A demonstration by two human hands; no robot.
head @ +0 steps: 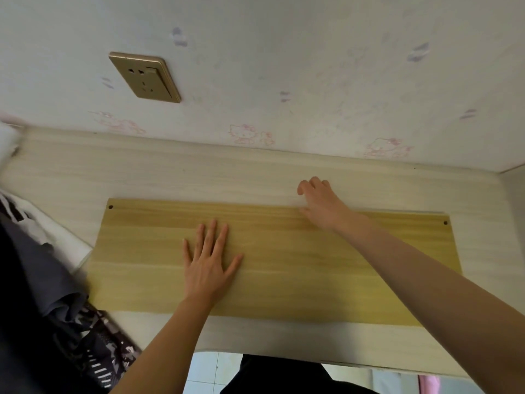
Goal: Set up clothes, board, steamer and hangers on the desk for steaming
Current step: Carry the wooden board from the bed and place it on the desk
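We find the board, a yellow wood-grain panel with a small hole near each far corner, lying flat on the pale table, its long side running parallel to the wall. It sits roughly central, with bare table showing on all four sides.

The left hand lies palm down on the board, fingers spread and flat against the surface, gripping nothing. The right hand reaches to the far edge of the board; its fingers are curled over or just past that edge. Whether they hook the rim or only rest on the table behind it we cannot tell, as the hand is slightly blurred. It pinches no separate object.

We judge the step in hand to be the seating of the board: one hand steadies it while the other trues the far edge.

A heap of dark and patterned clothes lies at the left, just beside the board's near-left corner, partly off the table edge. A wall socket is set above the table at the left. No steamer or hangers are visible.

In our assessment, the next move calls for freeing both hands from the board once it sits square, then fetching the missing items. The steamer would best go on the socket side.
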